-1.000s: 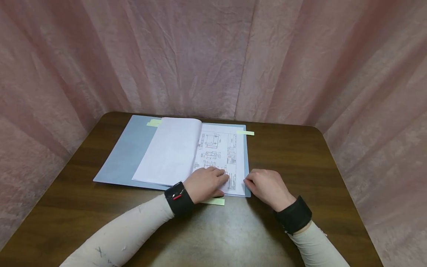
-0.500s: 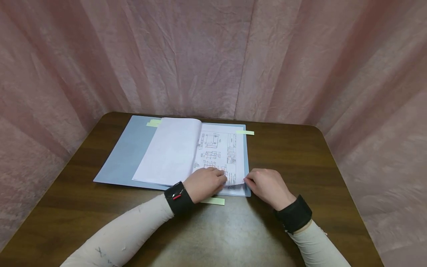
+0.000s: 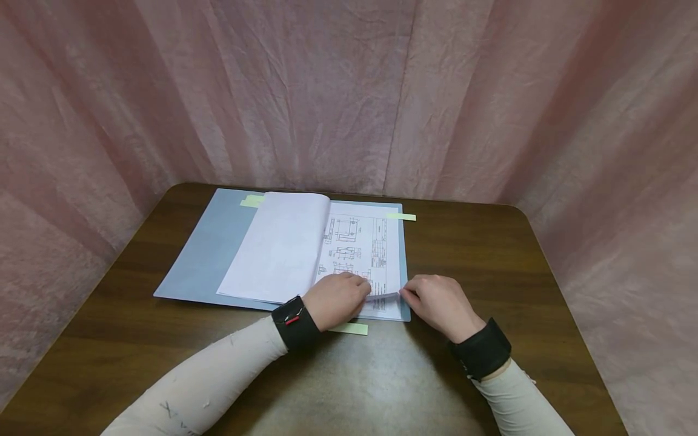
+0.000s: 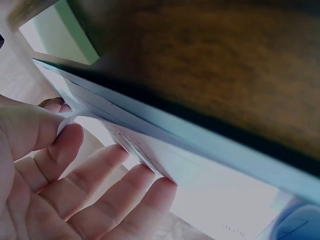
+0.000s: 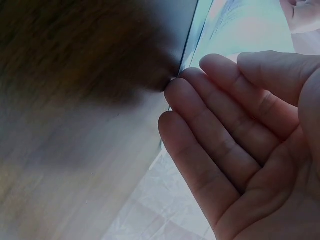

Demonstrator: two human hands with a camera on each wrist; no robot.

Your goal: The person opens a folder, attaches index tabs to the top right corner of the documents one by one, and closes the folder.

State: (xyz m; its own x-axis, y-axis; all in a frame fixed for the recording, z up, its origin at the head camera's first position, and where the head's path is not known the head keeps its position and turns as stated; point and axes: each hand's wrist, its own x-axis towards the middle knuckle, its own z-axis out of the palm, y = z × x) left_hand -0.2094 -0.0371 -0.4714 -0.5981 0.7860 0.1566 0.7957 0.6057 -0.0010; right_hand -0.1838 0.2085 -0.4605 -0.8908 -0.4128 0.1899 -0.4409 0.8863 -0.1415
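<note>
An opened light-blue folder (image 3: 199,254) lies on the table, holding a stack of paper. On its right side is a sheet with technical drawings (image 3: 346,230); a blank white page (image 3: 278,242) lies turned over to the left. My left hand (image 3: 335,298) is over the sheet's near edge, and in the left wrist view its thumb and index finger pinch that edge (image 4: 82,120), other fingers spread over the paper. My right hand (image 3: 438,303) pinches the near right corner between thumb and index finger. Between both hands the near edge is lifted, showing paper beneath.
Pale green sticky tabs stick out at the folder's right edge (image 3: 402,217), near edge (image 3: 351,329) and upper left (image 3: 252,200). The brown wooden table (image 3: 469,242) has rounded far corners. A pink curtain (image 3: 338,91) hangs behind and at both sides.
The sheet's near edge, flat a second ago, has risen and bent away from the folder's near edge. My left thumb has drawn in under the hand. Both hands stay nearly in place.
</note>
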